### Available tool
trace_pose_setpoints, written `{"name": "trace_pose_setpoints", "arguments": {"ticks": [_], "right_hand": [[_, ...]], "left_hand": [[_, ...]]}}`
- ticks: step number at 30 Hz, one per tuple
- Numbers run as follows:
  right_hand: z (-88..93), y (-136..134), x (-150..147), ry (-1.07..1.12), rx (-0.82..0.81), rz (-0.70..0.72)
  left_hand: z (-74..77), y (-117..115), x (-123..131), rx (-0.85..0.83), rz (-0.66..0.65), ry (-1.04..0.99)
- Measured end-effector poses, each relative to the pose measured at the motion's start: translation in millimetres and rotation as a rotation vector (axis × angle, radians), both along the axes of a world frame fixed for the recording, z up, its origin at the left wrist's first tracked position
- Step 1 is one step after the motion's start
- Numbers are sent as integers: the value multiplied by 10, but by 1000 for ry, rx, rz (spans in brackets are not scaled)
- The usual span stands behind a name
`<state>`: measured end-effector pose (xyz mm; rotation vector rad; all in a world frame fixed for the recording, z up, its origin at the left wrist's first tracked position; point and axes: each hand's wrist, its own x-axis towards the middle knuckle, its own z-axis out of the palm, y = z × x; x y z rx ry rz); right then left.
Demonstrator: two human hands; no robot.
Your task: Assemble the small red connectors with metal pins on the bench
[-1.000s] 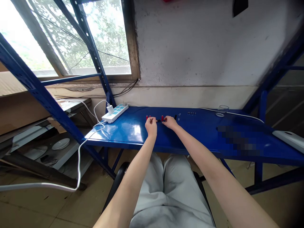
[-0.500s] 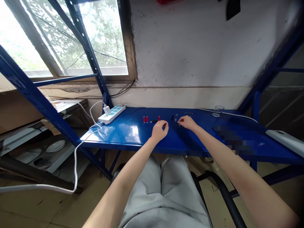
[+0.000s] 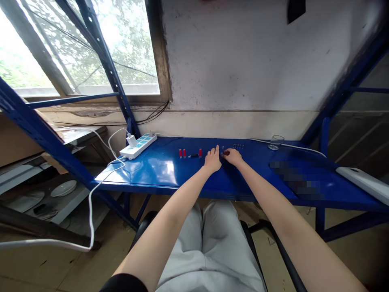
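Note:
My left hand (image 3: 213, 160) rests low over the blue table with its fingers stretched forward and apart, the index finger reaching farthest. The spot where a small black piece lay is hidden behind it. Close on its right, my right hand (image 3: 232, 156) has thumb and fingers pinched together at the tabletop; whatever is between them is too small to make out. A tiny clear piece (image 3: 223, 147) lies just beyond the fingertips. To the left of my hands are a red cylinder (image 3: 200, 153) standing upright, a black stick-like piece (image 3: 193, 155) lying flat, and two more red cylinders (image 3: 182, 153).
Several tiny pieces (image 3: 238, 146) stand in a row behind my right hand. A clear glass (image 3: 276, 142) is at the back right, near a white cable. A white power strip (image 3: 139, 146) lies at the left end of the blue table (image 3: 146, 172). A blurred dark object (image 3: 293, 178) lies right.
My left hand has moved right and forward, its curled fingers now extended, covering the black piece's spot. My right hand remains pinched near the small clear pieces. The view has shifted slightly.

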<state>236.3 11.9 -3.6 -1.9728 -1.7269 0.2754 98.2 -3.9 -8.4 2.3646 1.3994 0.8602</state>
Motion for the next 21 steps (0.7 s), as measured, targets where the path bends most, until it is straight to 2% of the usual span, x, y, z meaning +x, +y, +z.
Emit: {"name": "trace_pose_setpoints", "arguments": {"ticks": [5,8,13,21], "right_hand": [[-27,20,-58,-88,2,-60],[-11,1,-99,-101,2,-86],[9,-10,-150,-96,1,-124],[-10,-14,-191,-63,26,-156]], "left_hand": [[41,82,61,-19,38,109],[70,89,92,25,62,190],[115,64,107,130,106,213],[184,-29,48,134,124,288]]}}
